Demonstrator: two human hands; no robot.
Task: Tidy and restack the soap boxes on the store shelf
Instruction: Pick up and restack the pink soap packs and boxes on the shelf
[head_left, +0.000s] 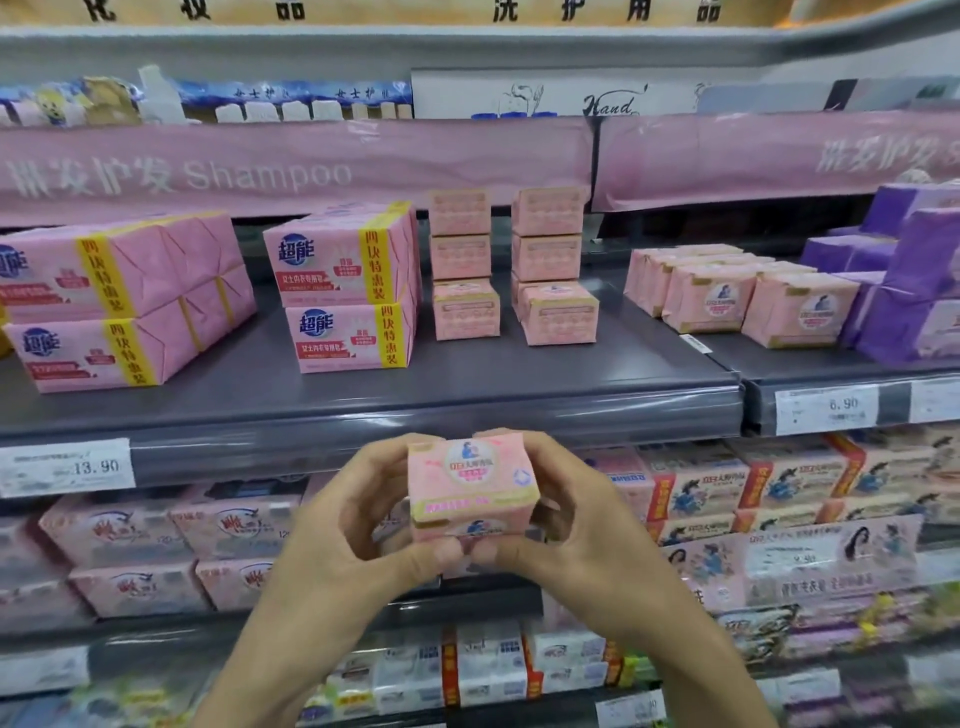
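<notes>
Both hands, the left hand and the right hand, pinched two stacked pink soap boxes between curled fingers, below the dark shelf.

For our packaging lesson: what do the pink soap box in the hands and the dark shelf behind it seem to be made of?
Soap box: likely printed paper wrap or thin card, matte; folded creases show at its corners. Shelf: probably painted metal, dark grey; a reflective clear plastic strip fronts its edge.
</notes>
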